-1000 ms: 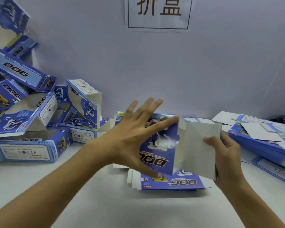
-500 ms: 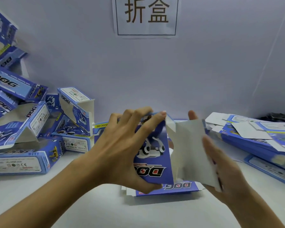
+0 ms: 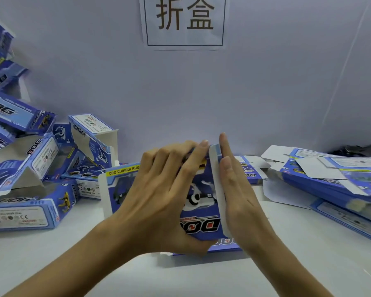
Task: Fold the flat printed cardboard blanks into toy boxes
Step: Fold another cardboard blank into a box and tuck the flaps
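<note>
White table (image 3: 51, 264): L hand (image 3: 159, 202) grips box (image 3: 201, 213).

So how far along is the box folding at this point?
Done: a heap of folded boxes on the left. In hand: both hands, left hand and right hand, press one box into shape. Left: flat blanks stacked on the right.

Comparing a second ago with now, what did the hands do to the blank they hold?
The right hand swung the white flap inward and now presses it flat-fingered against the box. The left hand, earlier spread open, has curled round the box's printed face. The folded boxes on the left and the flat blanks on the right lie as before.
</note>
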